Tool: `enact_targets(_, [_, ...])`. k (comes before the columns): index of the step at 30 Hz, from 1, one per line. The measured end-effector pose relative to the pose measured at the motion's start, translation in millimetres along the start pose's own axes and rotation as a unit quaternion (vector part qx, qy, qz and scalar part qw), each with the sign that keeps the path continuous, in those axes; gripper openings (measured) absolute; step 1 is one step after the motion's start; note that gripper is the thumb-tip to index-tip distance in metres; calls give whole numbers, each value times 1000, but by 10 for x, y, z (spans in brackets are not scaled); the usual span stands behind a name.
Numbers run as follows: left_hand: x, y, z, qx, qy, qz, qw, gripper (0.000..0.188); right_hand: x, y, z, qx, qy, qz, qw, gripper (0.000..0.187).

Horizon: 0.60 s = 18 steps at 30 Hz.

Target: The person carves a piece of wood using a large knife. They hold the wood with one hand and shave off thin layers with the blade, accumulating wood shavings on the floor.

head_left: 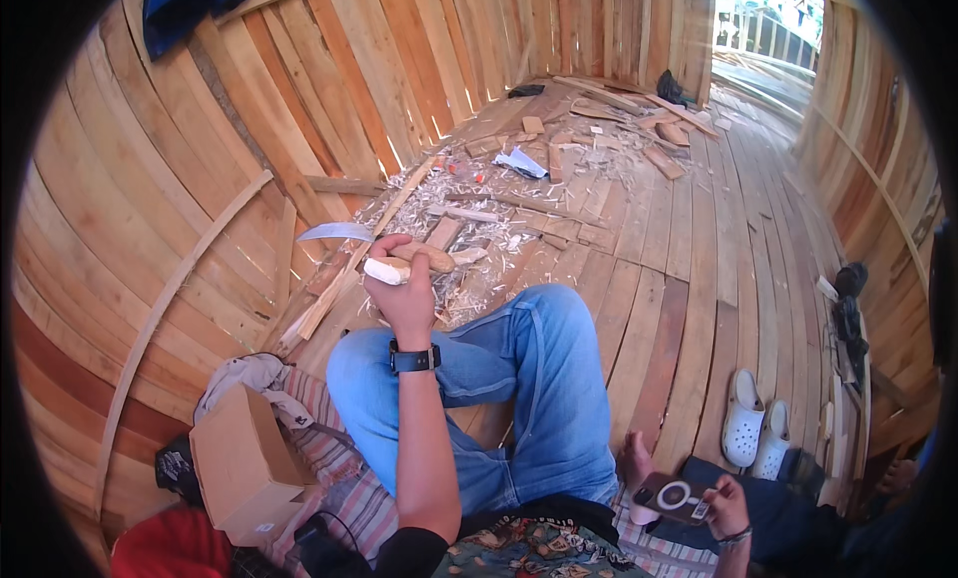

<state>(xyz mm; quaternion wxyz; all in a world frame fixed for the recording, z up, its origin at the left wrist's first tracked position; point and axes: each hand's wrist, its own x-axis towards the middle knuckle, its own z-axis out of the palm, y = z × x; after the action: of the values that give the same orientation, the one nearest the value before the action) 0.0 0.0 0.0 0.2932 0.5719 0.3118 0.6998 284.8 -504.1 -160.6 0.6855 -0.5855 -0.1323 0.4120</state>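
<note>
My left hand [401, 291], a dark watch on its wrist, is raised in front of my bent knees. Its fingers are closed round a knife with a curved silver blade [334, 231] pointing left and a thick brown wooden handle [427, 256]. In the same grip is a pale, whittled piece of wood [387, 272], its white end nearest me. The palm side is hidden. I do not see my right hand. At the lower right a hand with a bracelet, apparently another person's, holds a dark phone [675, 498] with a pale ring on its back.
Wood shavings [469, 289] and offcuts cover the plank floor ahead. A long batten [399, 204] lies by the left wall. An opened cardboard box [239, 458] stands on a striped cloth to my left. Pale clogs [742, 423] and another person's dark-clothed legs [778, 518] are at the right.
</note>
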Motion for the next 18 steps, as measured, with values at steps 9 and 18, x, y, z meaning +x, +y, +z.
enact_targets(9, [87,-19,73,18,0,3,1000,21,838,-1010,1742,246,-234,-158,927,70])
enact_targets(18, [386,-132,88,-53,5,-32,998,20,1494,-861,3471,401,-508,125,752,77])
